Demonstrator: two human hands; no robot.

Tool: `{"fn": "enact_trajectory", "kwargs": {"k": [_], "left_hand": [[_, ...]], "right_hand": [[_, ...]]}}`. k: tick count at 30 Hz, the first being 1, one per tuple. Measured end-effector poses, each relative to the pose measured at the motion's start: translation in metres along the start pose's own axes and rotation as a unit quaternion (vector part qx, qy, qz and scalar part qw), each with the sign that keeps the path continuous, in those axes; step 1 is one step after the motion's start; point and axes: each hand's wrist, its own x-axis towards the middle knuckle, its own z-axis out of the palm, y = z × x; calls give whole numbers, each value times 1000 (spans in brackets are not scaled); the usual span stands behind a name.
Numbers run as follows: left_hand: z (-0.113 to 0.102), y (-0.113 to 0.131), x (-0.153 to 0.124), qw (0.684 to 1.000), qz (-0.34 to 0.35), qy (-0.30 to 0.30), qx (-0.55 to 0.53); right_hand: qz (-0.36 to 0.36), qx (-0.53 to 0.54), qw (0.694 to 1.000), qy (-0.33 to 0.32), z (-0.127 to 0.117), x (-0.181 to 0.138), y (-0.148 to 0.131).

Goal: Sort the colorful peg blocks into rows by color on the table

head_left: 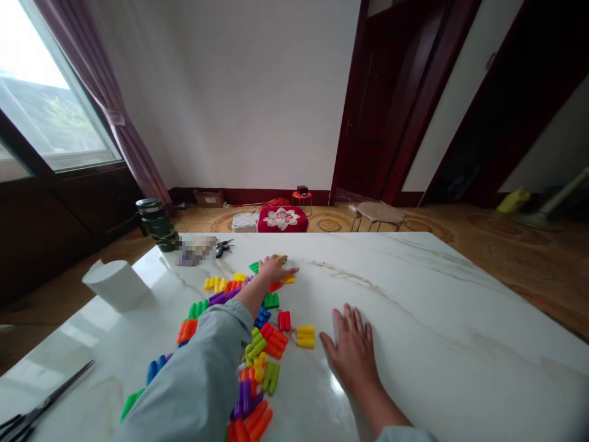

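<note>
My left hand (275, 270) reaches across the table to the far end of a pile of bright plastic building blocks. Its fingers are spread over a few of them, and a yellow block (288, 280) shows beside it. My right hand (353, 345) lies flat on the tabletop with fingers apart, holding nothing. Just left of it sits another yellow block (305, 336), with a red block (284, 320) a little farther off. Lime, orange, blue and purple blocks spread toward me, such as a purple block (246, 398). My left sleeve hides part of the pile.
On the white marbled table (437, 331) stand a paper roll (117, 283) and a camouflage flask (159, 226) at the left. Scissors (46, 402) lie at the near left, pliers (223, 247) at the back. Beyond the table are a red stool (282, 219) and a round stool (378, 213).
</note>
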Motion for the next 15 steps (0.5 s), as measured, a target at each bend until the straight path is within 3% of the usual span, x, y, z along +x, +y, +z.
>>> {"fn": "enact_trajectory", "kwargs": {"k": [4,8,15], "left_hand": [[3,8,-19,995,99,-5,0],[-8,9,-46,983,178,-34,39],[-52,-2,-88,964,198,-105,145]], "right_hand": [[-5,-2,1000,7,0,0,0],[-6,-7,1000,10,-1,-1,-1],[-13,-22,999,26,0,-1,-1]]}}
